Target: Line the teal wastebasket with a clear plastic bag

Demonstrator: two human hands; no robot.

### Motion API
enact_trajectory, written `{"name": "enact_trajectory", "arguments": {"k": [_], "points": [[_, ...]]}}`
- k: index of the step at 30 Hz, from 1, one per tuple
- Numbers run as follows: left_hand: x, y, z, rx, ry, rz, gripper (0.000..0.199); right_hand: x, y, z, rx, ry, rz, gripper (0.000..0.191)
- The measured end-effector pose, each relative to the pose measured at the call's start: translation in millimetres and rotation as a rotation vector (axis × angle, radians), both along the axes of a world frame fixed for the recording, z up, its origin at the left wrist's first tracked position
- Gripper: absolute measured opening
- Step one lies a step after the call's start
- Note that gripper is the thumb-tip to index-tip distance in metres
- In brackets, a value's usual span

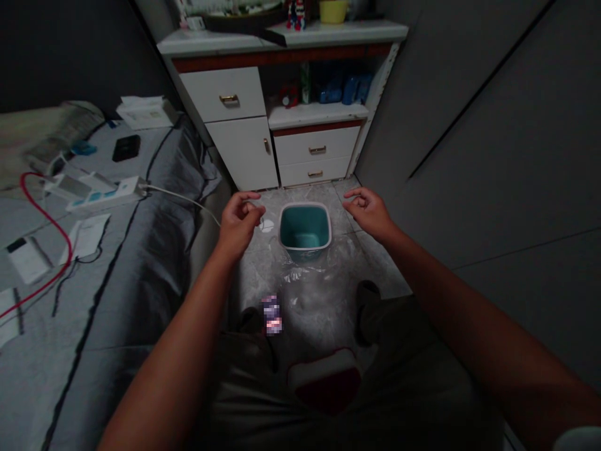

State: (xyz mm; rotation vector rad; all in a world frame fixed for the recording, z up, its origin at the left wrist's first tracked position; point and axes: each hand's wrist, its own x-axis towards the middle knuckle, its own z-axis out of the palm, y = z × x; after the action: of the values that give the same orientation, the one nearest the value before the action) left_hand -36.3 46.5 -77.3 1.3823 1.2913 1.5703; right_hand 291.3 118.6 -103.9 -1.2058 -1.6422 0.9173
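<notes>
One teal bin [305, 216] stands on the floor [253, 266] near its edge along the white cabinet [246, 153], clear plastic film [295, 275] beside it. Left hand [238, 220] and right hand [369, 210] flank it, fingers curled, thumb gaps narrow; I cannot tell if either holds anything.

No words or numbers I can read from here.
Well to the left of the left fingers [246, 196], the box [149, 116] on the bed carries a faint mark, too blurred to make out. Nearer the person than those fingers, a small item [272, 315] on the floor is pixelated. Beyond both them and the right fingers [359, 192], the shelf packets [331, 92] show only colour.
</notes>
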Motion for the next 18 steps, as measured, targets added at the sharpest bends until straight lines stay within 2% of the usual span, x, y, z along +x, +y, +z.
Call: {"name": "enact_trajectory", "arguments": {"k": [3, 6, 8, 10, 12, 15, 16, 17, 18], "points": [[10.7, -3.8, -17.1, -0.162, 0.062, -0.045, 0.021, -0.3, -4.1, -9.8, -0.092, -0.088, 0.126, 0.038], [20.7, -1.7, -43.5, -0.341, 0.194, -0.196, 0.038, -0.8, -6.2, -25.6, -0.223, -0.3, 0.309, 0.048], [25.1, -0.1, -49.8, -0.403, 0.263, -0.28, 0.052, -3.4, -9.0, -25.9, -0.247, -0.394, 0.357, 0.057], [26.5, -2.4, -36.2, -0.4, 0.229, -0.336, 0.066, -7.7, -14.8, -9.3, -0.228, -0.315, 0.342, 0.067], [24.0, -9.4, -3.3, -0.35, 0.069, -0.384, 0.075, -11.9, -22.1, 22.5, -0.231, -0.089, 0.345, 0.075], [15.1, -16.9, 51.8, -0.261, -0.182, -0.439, 0.083, -15.5, -23.6, 69.9, -0.304, 0.21, 0.43, 0.079], [12.3, -14.5, 62.5, -0.251, -0.219, -0.459, 0.086, -16.4, -18.9, 77.4, -0.335, 0.254, 0.433, 0.08], [10.2, -8.9, 66.7, -0.279, -0.237, -0.482, 0.089, -17.3, -11.5, 78.4, -0.38, 0.275, 0.425, 0.082], [9.1, -0.3, 64.1, -0.335, -0.245, -0.509, 0.091, -18.6, -2.4, 73.1, -0.441, 0.278, 0.405, 0.083]]}}
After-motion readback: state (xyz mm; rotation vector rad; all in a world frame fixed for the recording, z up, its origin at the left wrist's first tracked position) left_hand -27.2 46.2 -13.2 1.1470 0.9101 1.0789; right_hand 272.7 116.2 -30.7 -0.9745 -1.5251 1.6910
